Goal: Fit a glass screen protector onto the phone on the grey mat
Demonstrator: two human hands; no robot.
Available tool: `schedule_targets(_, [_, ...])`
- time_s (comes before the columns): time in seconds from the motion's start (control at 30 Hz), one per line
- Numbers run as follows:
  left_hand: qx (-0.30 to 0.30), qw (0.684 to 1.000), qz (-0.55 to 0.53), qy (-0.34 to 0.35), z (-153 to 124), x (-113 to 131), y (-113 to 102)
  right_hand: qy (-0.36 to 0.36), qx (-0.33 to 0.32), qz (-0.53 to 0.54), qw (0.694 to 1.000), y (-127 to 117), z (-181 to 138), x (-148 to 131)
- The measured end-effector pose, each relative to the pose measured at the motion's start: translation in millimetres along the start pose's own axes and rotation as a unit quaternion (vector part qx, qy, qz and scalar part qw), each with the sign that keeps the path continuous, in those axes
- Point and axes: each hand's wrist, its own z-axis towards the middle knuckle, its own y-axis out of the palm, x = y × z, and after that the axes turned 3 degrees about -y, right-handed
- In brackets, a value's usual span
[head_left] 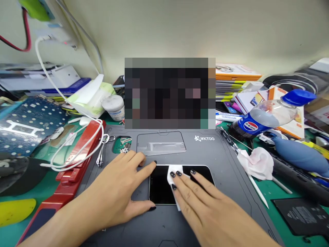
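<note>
A black phone (160, 187) lies flat, screen up, on a grey work mat (226, 161) marked WKTOO. My left hand (120, 187) rests beside the phone's left edge, index fingertip at its top left corner and thumb at its bottom left corner, bracing it. My right hand (197, 200) lies flat over the screen's right half and presses a small white wipe (173, 171) onto the glass with its fingertips. Both hands have dark-painted nails.
A crumpled tissue (257, 162) and a thin tool lie right of the mat. A Pepsi bottle (267, 118) lies on its side at the back right. A red case (77, 161), white cable (74, 151), circuit board (28, 123) and white jar (114, 107) crowd the left. A blurred patch covers the back centre.
</note>
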Motion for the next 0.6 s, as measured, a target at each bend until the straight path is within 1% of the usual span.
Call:
schedule_targets(0.07, [-0.007,1.0,-0.004,-0.004,1,1,0,0.033,0.008,-0.002,0.999,-4,-3,7])
schedule_targets(0.13, [-0.01,1.0,-0.002,-0.006,3,1,0,0.041,0.009,-0.01,0.999,-4,-11,17])
schedule_targets(0.23, [-0.014,1.0,-0.001,-0.01,3,1,0,-0.01,0.008,-0.023,1.0,3,-31,29])
schedule_targets(0.27, [-0.016,1.0,-0.002,-0.013,3,1,0,-0.025,0.052,-0.026,0.998,5,-38,33])
schedule_targets(0.37, [-0.026,0.999,-0.005,-0.019,3,1,-1,-0.022,0.004,-0.009,1.0,6,-51,39])
schedule_targets(0.4, [-0.03,0.999,-0.005,-0.021,3,1,-2,-0.024,-0.024,-0.001,0.999,4,-52,41])
schedule_targets(0.47, [-0.032,0.999,-0.004,-0.018,2,0,-2,-0.042,-0.053,0.021,0.998,-2,-49,46])
schedule_targets(0.53, [-0.024,1.0,-0.001,-0.011,2,-1,-2,-0.052,-0.058,0.047,0.996,-8,-46,52])
schedule_targets(0.6, [-0.012,1.0,0.004,-0.008,1,-2,0,-0.038,-0.051,0.058,0.996,-11,-46,56])
